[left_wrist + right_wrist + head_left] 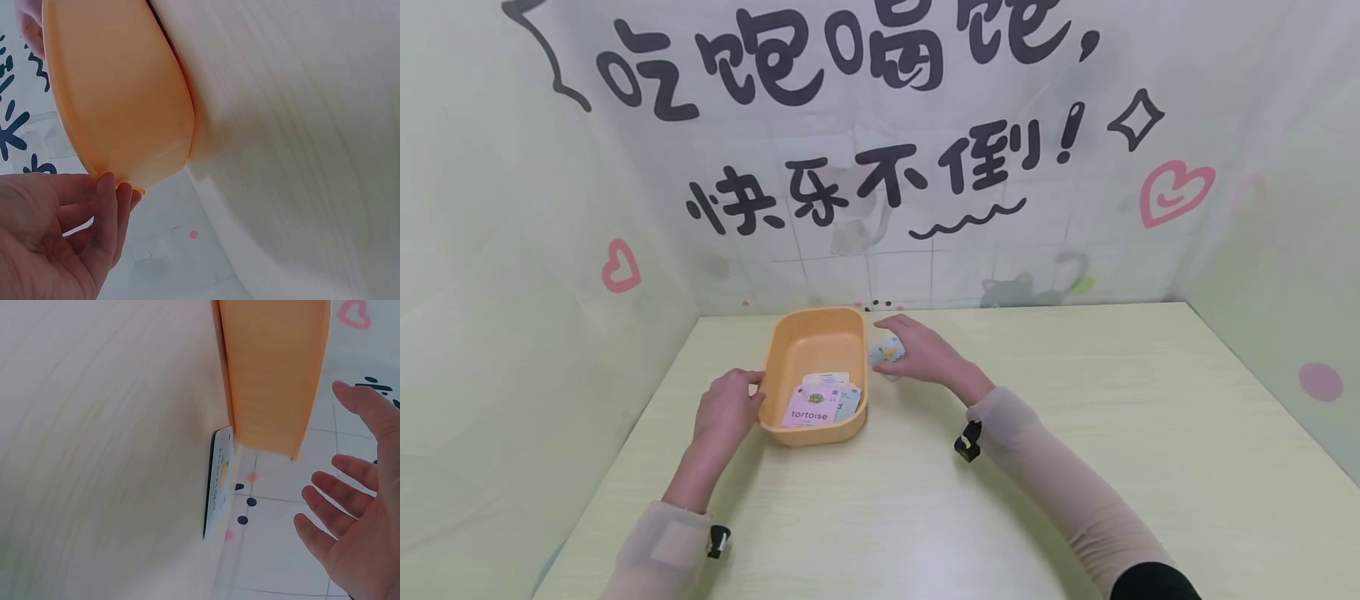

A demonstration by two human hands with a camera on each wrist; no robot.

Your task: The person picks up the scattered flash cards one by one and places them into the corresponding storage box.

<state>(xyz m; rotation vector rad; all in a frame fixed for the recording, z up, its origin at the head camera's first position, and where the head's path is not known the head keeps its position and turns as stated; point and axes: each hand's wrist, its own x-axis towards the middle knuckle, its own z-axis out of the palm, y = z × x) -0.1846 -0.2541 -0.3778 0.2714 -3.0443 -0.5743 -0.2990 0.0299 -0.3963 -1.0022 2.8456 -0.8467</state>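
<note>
Tub (811,333) on counter (1075,467), between the two grips. Left grip (724,410) at tub's left near corner, fingertips (106,187) touching the rim. Right grip (925,354) just right of tub's far end, fingers spread above a card (887,354). That card lies flat on counter, just beside tub's right wall. Cards (820,404) inside tub at its near end, right of left grip, overlapping. Backdrop (880,167) behind tub, beyond both grips.

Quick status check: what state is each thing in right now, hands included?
orange tray: upright on the table, holding cards.
tortoise card: face up in the tray.
loose card: flat on the table beside the tray, under the right hand.
left hand: touching the tray's side.
right hand: open, fingers spread.
</note>
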